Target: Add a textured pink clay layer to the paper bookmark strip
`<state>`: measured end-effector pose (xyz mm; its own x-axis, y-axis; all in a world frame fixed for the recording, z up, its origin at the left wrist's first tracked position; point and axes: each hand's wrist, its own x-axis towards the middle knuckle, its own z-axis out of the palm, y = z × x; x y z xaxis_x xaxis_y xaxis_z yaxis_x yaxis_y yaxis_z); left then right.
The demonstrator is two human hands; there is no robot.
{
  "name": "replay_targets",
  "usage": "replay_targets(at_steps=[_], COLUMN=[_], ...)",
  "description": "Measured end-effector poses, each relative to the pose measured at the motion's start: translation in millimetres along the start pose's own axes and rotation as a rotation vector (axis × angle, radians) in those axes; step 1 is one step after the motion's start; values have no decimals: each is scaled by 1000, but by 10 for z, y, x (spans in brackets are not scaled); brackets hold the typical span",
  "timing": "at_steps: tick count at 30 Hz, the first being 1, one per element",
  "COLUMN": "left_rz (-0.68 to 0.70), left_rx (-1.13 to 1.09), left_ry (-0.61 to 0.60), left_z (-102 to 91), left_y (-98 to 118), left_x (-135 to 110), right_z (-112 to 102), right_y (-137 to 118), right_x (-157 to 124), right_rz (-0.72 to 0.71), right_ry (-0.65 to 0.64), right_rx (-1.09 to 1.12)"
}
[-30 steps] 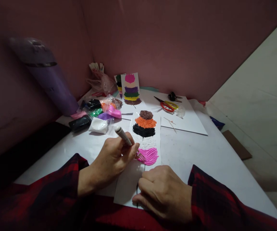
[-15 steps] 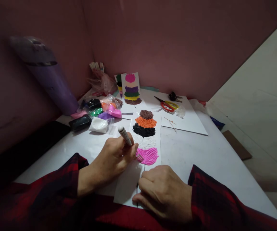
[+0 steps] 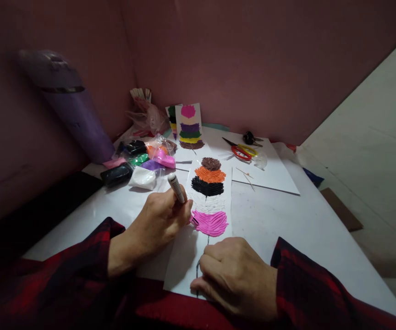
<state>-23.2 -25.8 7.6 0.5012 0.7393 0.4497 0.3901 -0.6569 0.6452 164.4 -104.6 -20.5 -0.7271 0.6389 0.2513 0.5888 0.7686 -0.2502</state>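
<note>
In the middle of the table lies a white paper strip (image 3: pixel 180 270) with a drawn dark line and bands of brown, orange, black, white and pink clay. My left hand (image 3: pixel 153 224) is closed around a white marker pen (image 3: pixel 175 187), which leans with its upper end away from me. Its lower end is at the left edge of the pink clay band (image 3: pixel 211 223). My right hand (image 3: pixel 235 277) rests on the strip's near right part, fingers curled under and thumb near the bottom edge, holding it down. The undersides of its fingers are hidden.
Bagged clay (image 3: pixel 146 165) in several colours lies at the left, beside a purple bottle (image 3: pixel 77 114). Finished clay cards (image 3: pixel 189 126) stand at the back. Scissors (image 3: pixel 241 150), keys (image 3: pixel 251 137) and toothpicks (image 3: pixel 246 176) lie at the right. Pink walls bound the table's back.
My left hand has shifted slightly left, and the pen's lower end has moved from over the pink clay to its left edge. The right hand stays on the strip.
</note>
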Motion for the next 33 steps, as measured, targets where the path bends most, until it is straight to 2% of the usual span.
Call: replay_targets(at_steps=[9, 27, 33], left_rz=[27, 152, 122], left_rx=[119, 350, 302], left_ry=[34, 150, 155], left_z=[-48, -64, -83], left_y=[-12, -25, -13], left_x=[8, 28, 36], right_z=[0, -2, 5], right_y=[-2, 2, 6], right_x=[18, 17, 13], right_rz=[-7, -11, -17], right_ry=[44, 21, 46], right_rx=[22, 1, 8])
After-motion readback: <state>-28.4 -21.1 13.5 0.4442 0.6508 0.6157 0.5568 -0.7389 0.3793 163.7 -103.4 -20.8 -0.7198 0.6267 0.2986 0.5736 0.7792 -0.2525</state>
